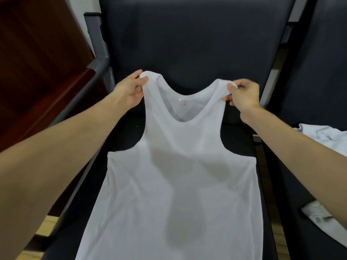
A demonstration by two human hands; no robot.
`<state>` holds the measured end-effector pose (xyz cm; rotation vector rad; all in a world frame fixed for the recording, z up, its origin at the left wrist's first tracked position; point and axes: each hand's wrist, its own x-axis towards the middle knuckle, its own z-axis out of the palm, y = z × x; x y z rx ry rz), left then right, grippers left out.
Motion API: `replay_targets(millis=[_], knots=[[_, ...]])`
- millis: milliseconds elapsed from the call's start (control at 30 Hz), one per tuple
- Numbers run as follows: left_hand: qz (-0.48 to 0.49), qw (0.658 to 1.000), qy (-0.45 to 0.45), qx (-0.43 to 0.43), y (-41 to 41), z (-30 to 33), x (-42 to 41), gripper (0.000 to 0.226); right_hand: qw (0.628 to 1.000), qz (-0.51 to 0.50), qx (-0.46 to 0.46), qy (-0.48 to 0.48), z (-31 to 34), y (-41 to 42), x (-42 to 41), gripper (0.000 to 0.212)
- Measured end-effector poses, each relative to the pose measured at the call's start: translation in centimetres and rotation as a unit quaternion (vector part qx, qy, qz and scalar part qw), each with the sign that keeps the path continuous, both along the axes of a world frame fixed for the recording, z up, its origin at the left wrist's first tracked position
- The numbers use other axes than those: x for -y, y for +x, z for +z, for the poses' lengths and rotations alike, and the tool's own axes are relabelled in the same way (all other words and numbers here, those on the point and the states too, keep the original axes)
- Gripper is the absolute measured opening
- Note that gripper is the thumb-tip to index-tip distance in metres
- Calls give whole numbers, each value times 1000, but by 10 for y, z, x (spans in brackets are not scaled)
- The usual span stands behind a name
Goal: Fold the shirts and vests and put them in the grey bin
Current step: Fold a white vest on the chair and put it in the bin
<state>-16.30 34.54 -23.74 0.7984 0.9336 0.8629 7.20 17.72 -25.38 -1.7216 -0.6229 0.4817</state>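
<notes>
My left hand [129,91] and right hand [242,95] each pinch shoulder strap of white vest [174,166], spread flat below grip on dark seat [187,44]. No fold yet. More white garments [323,139] right of grip. Grey bin unseen.

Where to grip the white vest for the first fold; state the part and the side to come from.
Grip the white vest at its two shoulder straps, from the outer sides, as the left hand and right hand do now. The straps are narrow and pinchable, and the body lies spread flat down the dark chair seat, so lifting there should carry the top over evenly toward the hem.
</notes>
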Motion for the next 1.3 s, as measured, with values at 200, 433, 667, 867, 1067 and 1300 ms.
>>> replay_targets(millis=[200,433,667,867,1067,1300], knots=[[18,999,-14,-48,2,2,-7,49,999,7,-25,-29,-2,3,-10,10],[-29,995,-78,-59,10,20,-12,30,995,22,-47,-83,2,9,-19,3],[-61,925,129,-351,24,26,-26,29,985,103,5,-141,9,21,-25,8],[-59,817,261,-510,29,21,-36,26,971,155,82,-161,14,23,-26,5],[-14,812,296,-503,35,17,-44,16,944,110,277,-142,25,28,-41,5],[-115,791,329,-503,18,7,-25,17,956,192,41,-220,5,7,-27,18]])
